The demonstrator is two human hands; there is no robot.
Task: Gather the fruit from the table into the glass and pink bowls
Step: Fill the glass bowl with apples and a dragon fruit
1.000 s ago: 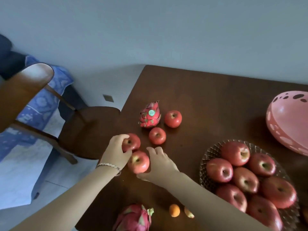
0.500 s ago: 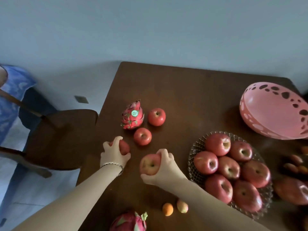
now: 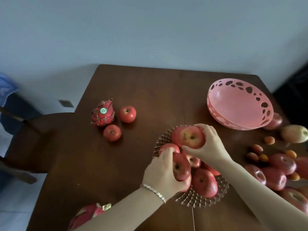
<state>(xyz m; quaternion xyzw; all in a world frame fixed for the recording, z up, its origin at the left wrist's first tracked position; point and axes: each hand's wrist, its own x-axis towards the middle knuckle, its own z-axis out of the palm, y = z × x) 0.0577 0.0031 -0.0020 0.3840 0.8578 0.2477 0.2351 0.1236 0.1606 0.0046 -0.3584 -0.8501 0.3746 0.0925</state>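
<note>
My right hand point(image 3: 209, 142) grips a red apple point(image 3: 190, 136) over the far side of the glass bowl point(image 3: 196, 200). My left hand point(image 3: 162, 174) grips another red apple point(image 3: 180, 166) at the bowl's near left side. Several apples fill the bowl beneath them. The pink bowl point(image 3: 240, 104) stands empty at the back right. Two loose apples point(image 3: 127, 114) point(image 3: 112, 132) and a dragon fruit point(image 3: 103, 113) lie on the table's left part. A second dragon fruit point(image 3: 87, 214) sits at the near edge.
More apples point(image 3: 273, 178), small orange fruits point(image 3: 263, 157) and a yellowish fruit point(image 3: 294, 133) crowd the table's right side. A dark wooden chair point(image 3: 33, 140) stands left of the brown table point(image 3: 150, 90). The wall is just behind the table.
Both hands lifted their apples off the table's left part and carried them right, over the glass bowl. The view swung to the right.
</note>
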